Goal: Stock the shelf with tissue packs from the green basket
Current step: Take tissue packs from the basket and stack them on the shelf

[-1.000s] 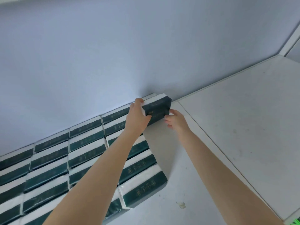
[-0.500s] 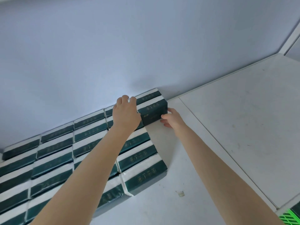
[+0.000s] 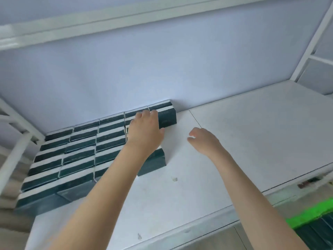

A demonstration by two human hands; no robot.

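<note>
The tissue packs [image 3: 81,154] are lying in tight rows on the white shelf [image 3: 252,141], filling its side toward 9 o'clock and reaching back to the pale wall [image 3: 162,69] at 12 o'clock. The left hand [image 3: 144,131] is resting palm down on the row nearest 3 o'clock. Its fingers [image 3: 142,115] are lying fairly straight and close together over the tops of the back packs. Its thumb is sitting just beside the dark side of the end pack [image 3: 166,118], though I cannot tell whether it is touching. The right hand [image 3: 203,141] is hovering over bare shelf at 3 o'clock of the left hand, apart from the packs, with its fingers loosely curled and holding nothing. A small scrap [image 3: 174,179] is lying on the shelf at 6 o'clock of the block. The green basket [image 3: 310,214] is showing at 4 o'clock of the view, below the shelf's front edge, with dark, blurred packs inside.
</note>
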